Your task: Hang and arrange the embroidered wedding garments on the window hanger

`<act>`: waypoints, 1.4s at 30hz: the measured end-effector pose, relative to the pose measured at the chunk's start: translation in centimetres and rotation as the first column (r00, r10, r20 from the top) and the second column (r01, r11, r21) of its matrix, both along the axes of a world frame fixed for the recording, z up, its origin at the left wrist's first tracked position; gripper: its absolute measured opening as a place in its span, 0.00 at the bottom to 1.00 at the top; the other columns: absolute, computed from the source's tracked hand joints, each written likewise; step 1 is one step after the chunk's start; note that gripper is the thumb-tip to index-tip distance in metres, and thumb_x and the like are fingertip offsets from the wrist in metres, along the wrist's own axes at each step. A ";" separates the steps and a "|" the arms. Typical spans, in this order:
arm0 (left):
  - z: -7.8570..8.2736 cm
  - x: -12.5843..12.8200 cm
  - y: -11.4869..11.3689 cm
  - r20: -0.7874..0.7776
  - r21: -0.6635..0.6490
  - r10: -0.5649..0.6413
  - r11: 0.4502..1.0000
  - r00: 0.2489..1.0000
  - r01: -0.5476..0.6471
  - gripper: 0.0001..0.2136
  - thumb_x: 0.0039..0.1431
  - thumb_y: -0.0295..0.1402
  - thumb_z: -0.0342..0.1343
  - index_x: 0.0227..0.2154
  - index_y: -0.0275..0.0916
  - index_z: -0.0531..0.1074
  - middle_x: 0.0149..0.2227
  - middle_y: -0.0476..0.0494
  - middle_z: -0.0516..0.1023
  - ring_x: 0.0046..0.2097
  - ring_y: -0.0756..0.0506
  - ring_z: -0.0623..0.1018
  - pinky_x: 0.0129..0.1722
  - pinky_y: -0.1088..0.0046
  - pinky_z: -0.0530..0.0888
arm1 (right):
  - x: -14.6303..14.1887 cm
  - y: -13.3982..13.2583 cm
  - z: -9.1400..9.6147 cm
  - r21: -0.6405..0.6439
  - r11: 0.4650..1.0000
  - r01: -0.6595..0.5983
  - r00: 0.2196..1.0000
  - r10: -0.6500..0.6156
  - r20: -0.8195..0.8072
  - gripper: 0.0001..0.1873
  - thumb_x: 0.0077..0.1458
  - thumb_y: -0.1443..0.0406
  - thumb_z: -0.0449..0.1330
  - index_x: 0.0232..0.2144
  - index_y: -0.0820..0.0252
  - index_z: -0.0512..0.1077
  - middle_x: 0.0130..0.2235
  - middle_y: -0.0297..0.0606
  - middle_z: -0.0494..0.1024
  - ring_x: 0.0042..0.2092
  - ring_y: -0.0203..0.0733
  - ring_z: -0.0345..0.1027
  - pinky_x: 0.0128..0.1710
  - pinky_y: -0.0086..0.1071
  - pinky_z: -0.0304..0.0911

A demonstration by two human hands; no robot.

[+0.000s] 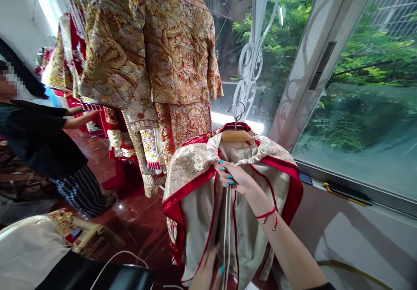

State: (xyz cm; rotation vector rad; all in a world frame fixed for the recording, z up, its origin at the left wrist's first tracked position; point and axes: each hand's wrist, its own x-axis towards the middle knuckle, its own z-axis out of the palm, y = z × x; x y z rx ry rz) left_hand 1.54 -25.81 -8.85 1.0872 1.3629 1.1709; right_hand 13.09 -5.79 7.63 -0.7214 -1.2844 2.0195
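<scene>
A cream garment with red trim (198, 214) hangs on a wooden hanger (237, 136) in front of me, with a gold-embroidered, red-edged layer (187, 159) around its top. Its gathered cream band (260, 151) loops at the front of the hanger. My right hand (234, 178) is closed at this band, pinching the white drawstring (228, 220), whose cords hang straight down below the fingers. Lower down, my left hand (206, 268) is beside the cords, smeared by motion. Whether its fingers hold the cords cannot be made out.
Gold brocade jackets (182, 42) hang on the left, close to the garment. Beyond them, a person in a black top (32, 133) reaches toward more red clothes. A window (358, 120) with a sill lies on the right. A black surface (107, 277) with a white cable is at lower left.
</scene>
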 end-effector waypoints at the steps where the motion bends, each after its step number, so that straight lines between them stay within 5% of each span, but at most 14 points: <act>1: 0.9 0.4 1.7 -0.029 0.086 0.019 0.996 0.999 -0.017 0.27 0.54 0.50 0.58 0.57 0.53 0.67 0.62 0.43 0.67 0.64 0.37 0.64 0.66 0.57 0.57 | -0.1 0.0 -0.1 0.005 1.000 0.016 1.000 -0.016 0.001 0.17 0.60 0.59 0.54 0.21 0.57 0.58 0.15 0.20 0.52 0.16 0.27 0.40 0.17 0.23 0.47; 6: 6.6 3.0 9.4 0.079 0.338 -0.038 0.941 0.996 0.009 0.33 0.60 0.47 0.51 0.65 0.39 0.51 0.61 0.33 0.67 0.61 0.39 0.67 0.63 0.59 0.62 | -0.7 -0.4 0.0 0.060 0.991 0.123 0.992 -0.125 0.029 0.17 0.56 0.57 0.57 0.20 0.56 0.59 0.15 0.22 0.56 0.17 0.29 0.48 0.20 0.25 0.54; 12: 10.8 0.3 10.6 -0.297 0.225 -0.119 0.956 0.947 0.190 0.18 0.62 0.42 0.47 0.45 0.36 0.73 0.39 0.41 0.78 0.41 0.42 0.75 0.45 0.67 0.71 | 6.6 -1.1 -0.6 0.363 0.890 0.275 0.895 -0.375 0.242 0.17 0.52 0.51 0.60 0.33 0.59 0.71 0.31 0.39 0.77 0.36 0.44 0.71 0.39 0.37 0.68; 13: 11.4 -0.7 10.5 -0.370 0.204 -0.121 0.957 0.921 0.208 0.17 0.62 0.42 0.47 0.42 0.37 0.74 0.35 0.43 0.78 0.38 0.43 0.74 0.42 0.68 0.71 | 8.9 -1.0 -1.1 0.438 0.830 0.346 0.844 -0.479 0.241 0.19 0.51 0.50 0.60 0.36 0.59 0.71 0.35 0.42 0.78 0.39 0.46 0.72 0.41 0.39 0.68; 15: 12.7 -2.4 10.3 -0.461 0.189 -0.137 0.950 0.877 0.248 0.16 0.61 0.43 0.49 0.39 0.38 0.75 0.33 0.45 0.78 0.36 0.44 0.74 0.38 0.71 0.71 | 13.3 -0.4 -2.3 0.682 0.565 0.465 0.631 -0.751 0.192 0.24 0.51 0.49 0.59 0.43 0.59 0.70 0.44 0.46 0.77 0.44 0.50 0.71 0.45 0.44 0.67; 17: 13.6 -3.2 10.1 -0.486 0.207 -0.133 0.943 0.864 0.262 0.15 0.59 0.44 0.51 0.38 0.39 0.76 0.35 0.45 0.79 0.37 0.43 0.75 0.38 0.72 0.71 | 16.7 0.7 -3.7 0.899 0.260 0.353 0.397 -0.911 0.107 0.33 0.47 0.51 0.64 0.53 0.58 0.66 0.54 0.50 0.72 0.54 0.56 0.66 0.52 0.49 0.62; 18: 13.9 -3.3 10.1 -0.476 0.223 -0.120 0.942 0.871 0.251 0.15 0.58 0.45 0.52 0.39 0.40 0.76 0.37 0.44 0.80 0.39 0.43 0.76 0.39 0.72 0.71 | 17.8 1.5 -4.3 0.955 0.164 0.247 0.308 -0.948 0.083 0.36 0.46 0.53 0.65 0.57 0.57 0.64 0.58 0.50 0.69 0.57 0.59 0.63 0.54 0.53 0.60; 21: 13.8 -2.5 10.2 -0.390 0.266 -0.095 0.941 0.916 0.211 0.19 0.57 0.47 0.54 0.45 0.41 0.75 0.44 0.41 0.80 0.45 0.41 0.76 0.44 0.71 0.72 | 19.4 4.0 -5.5 0.999 0.046 0.027 0.099 -0.994 0.044 0.32 0.53 0.62 0.58 0.61 0.52 0.62 0.63 0.46 0.64 0.60 0.62 0.57 0.57 0.59 0.53; 23: 13.5 -1.8 10.6 -0.330 0.291 -0.119 0.931 0.936 0.221 0.19 0.59 0.49 0.52 0.41 0.40 0.76 0.42 0.41 0.80 0.43 0.42 0.75 0.44 0.72 0.71 | 19.8 5.8 -5.5 1.000 0.012 0.005 0.109 -0.994 0.012 0.29 0.54 0.68 0.52 0.60 0.50 0.65 0.63 0.43 0.65 0.61 0.58 0.57 0.58 0.58 0.52; 27: 13.3 -1.7 12.0 -0.204 0.377 -0.099 0.910 0.974 0.171 0.20 0.59 0.51 0.51 0.31 0.38 0.75 0.35 0.43 0.77 0.39 0.44 0.74 0.42 0.72 0.70 | 20.8 9.2 -3.8 0.991 0.059 0.120 0.419 -0.908 0.004 0.31 0.47 0.74 0.46 0.52 0.59 0.71 0.52 0.42 0.77 0.54 0.48 0.68 0.55 0.43 0.61; 33: 13.6 0.1 12.8 -0.039 0.455 0.003 0.890 0.999 0.015 0.19 0.56 0.51 0.56 0.35 0.39 0.76 0.44 0.41 0.77 0.47 0.41 0.74 0.48 0.71 0.68 | 20.0 12.8 1.4 0.955 0.079 0.287 0.450 -0.891 -0.061 0.24 0.39 0.72 0.47 0.36 0.59 0.76 0.35 0.39 0.81 0.39 0.47 0.72 0.44 0.37 0.64; 38: 9.9 6.6 12.7 -0.092 0.287 -0.309 0.902 0.947 0.322 0.22 0.60 0.54 0.50 0.24 0.39 0.71 0.25 0.46 0.74 0.32 0.47 0.71 0.38 0.73 0.68 | 19.8 12.9 0.6 0.803 0.473 0.363 0.672 -0.730 0.126 0.17 0.37 0.67 0.50 0.29 0.59 0.76 0.30 0.37 0.81 0.36 0.46 0.72 0.41 0.38 0.67; 40: 7.2 8.0 12.8 0.055 0.216 -0.227 0.953 0.972 0.210 0.25 0.58 0.58 0.47 0.23 0.39 0.67 0.21 0.49 0.70 0.27 0.48 0.69 0.34 0.74 0.67 | 20.0 12.2 -0.7 0.675 0.619 0.402 0.723 -0.667 0.181 0.15 0.41 0.64 0.52 0.29 0.58 0.77 0.28 0.37 0.80 0.33 0.46 0.73 0.37 0.38 0.69; 42: 4.8 8.1 12.7 0.188 0.157 -0.082 0.986 0.979 0.053 0.27 0.55 0.62 0.47 0.23 0.40 0.65 0.19 0.51 0.67 0.25 0.49 0.66 0.31 0.74 0.66 | 20.1 11.4 -1.9 0.615 0.655 0.439 0.746 -0.648 0.156 0.14 0.42 0.63 0.54 0.31 0.57 0.76 0.29 0.37 0.80 0.35 0.46 0.74 0.38 0.38 0.69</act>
